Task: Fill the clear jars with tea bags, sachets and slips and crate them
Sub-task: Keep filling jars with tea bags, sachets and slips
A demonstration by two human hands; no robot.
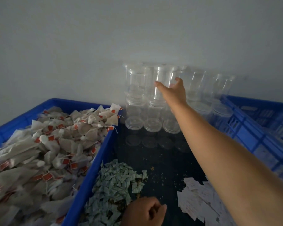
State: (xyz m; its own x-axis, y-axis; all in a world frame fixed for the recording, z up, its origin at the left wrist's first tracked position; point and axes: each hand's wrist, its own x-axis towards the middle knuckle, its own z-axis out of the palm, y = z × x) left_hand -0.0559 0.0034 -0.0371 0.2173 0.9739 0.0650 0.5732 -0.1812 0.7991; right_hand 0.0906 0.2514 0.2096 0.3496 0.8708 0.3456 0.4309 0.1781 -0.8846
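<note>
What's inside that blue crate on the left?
A heaped pile of tea bags with red tags and strings fills the blue crate. The heap covers the crate's floor, so whatever lies beneath it cannot be seen.

Found clear jars [136, 82] stacked upright, lidded, at the far side; tea bags [55, 144] heaped in left blue crate [91, 168]; sachets [114, 181] and slips [198, 198] piled near.
</note>
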